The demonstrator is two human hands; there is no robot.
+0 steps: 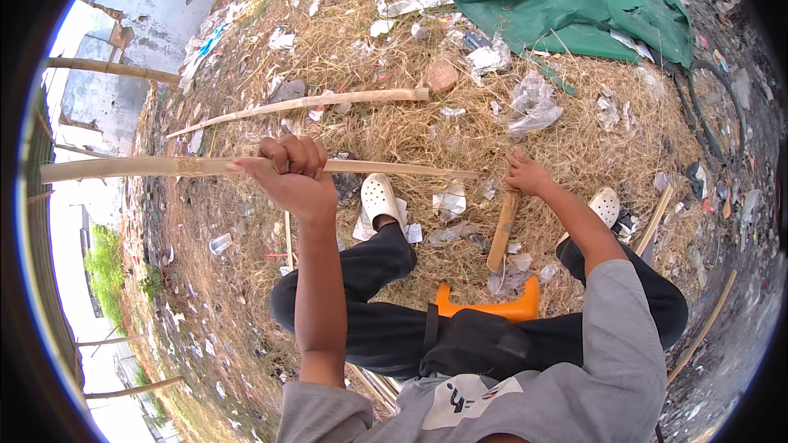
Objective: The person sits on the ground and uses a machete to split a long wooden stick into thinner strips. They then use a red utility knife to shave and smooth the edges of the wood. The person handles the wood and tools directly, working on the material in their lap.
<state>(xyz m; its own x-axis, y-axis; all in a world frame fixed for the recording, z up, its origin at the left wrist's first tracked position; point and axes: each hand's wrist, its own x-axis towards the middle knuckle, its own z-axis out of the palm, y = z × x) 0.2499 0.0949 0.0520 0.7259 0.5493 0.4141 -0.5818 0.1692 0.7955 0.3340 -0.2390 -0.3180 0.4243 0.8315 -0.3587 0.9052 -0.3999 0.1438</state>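
While the left hand (291, 172) closes around a long, tapering pale wooden pole (180, 166) across the head view, the right hand (527, 176) grips a short, flat wooden bar (503, 234) near its thin tip. Dry, tangled straw (394, 130) lies beneath.

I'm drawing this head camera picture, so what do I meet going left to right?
Green bush, small clear plastic piece, left hand, one cream clog, right hand, the other cream clog, pale wooden strip.
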